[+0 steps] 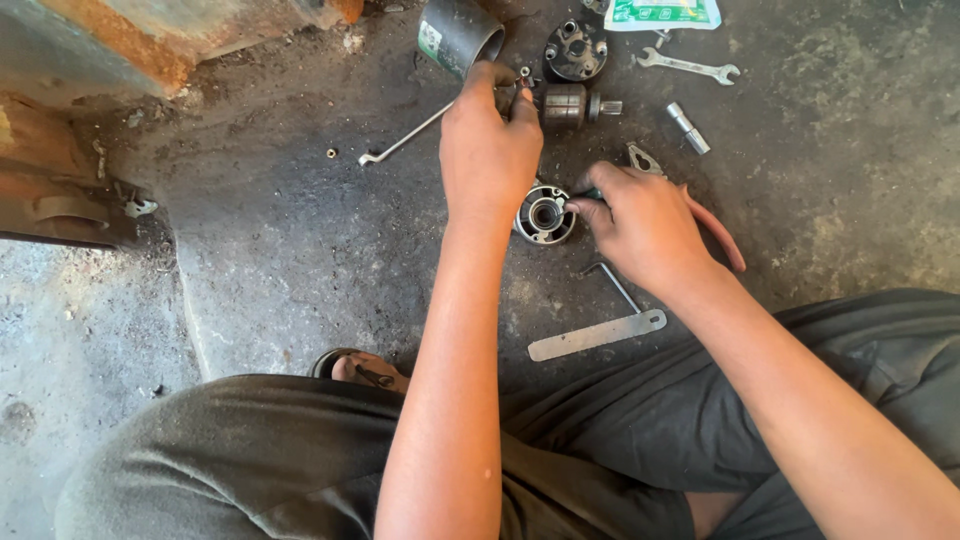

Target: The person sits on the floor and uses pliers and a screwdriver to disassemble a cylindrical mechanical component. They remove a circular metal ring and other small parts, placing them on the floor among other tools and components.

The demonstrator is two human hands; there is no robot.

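My left hand [487, 150] reaches forward, its fingers closed on a small dark part next to a cylindrical metal rotor piece [572, 105] on the floor. My right hand [645, 225] grips a thin dark tool at the edge of a round metal housing [543, 215] that lies between both hands. What the left fingertips hold is mostly hidden.
A dark cylinder casing [458, 32], a round end cap [576, 50], an open-ended spanner [688, 67], a socket bit [688, 128], a thin wrench [403, 140], red-handled pliers [715, 225], a flat metal bar [597, 336] and a hex key [612, 280] lie on the greasy concrete floor. Rusty machinery [110, 40] stands at left.
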